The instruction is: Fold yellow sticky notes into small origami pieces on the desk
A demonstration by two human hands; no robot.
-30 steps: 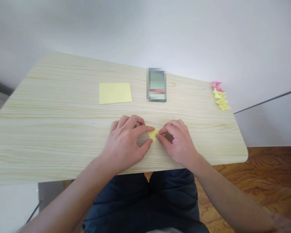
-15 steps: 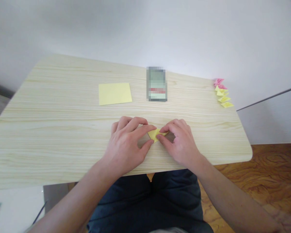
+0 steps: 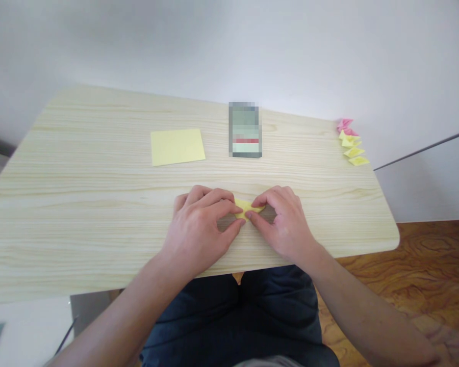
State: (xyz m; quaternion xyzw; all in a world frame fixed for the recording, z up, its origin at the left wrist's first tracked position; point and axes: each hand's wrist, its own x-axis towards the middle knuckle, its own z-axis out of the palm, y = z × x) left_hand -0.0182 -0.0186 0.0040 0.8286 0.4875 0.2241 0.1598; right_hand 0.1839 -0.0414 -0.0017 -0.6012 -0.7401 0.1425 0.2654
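Note:
A small folded yellow paper (image 3: 248,208) lies on the light wooden table (image 3: 99,204) near its front edge. My left hand (image 3: 199,229) pinches the paper's left side between thumb and forefinger. My right hand (image 3: 283,221) pinches its right side the same way. Both sets of fingers are closed on the paper and press it against the tabletop. Most of the paper is hidden under my fingertips.
A flat yellow sticky-note pad (image 3: 177,146) lies further back on the left. A blurred dark card or phone (image 3: 245,130) sits behind my hands. Several folded yellow and pink paper pieces (image 3: 351,142) are lined up at the far right corner. Wooden floor lies to the right.
The yellow paper looks flatter and narrower than before, with my fingertips drawn closer over it. My hands have stayed in the same spot.

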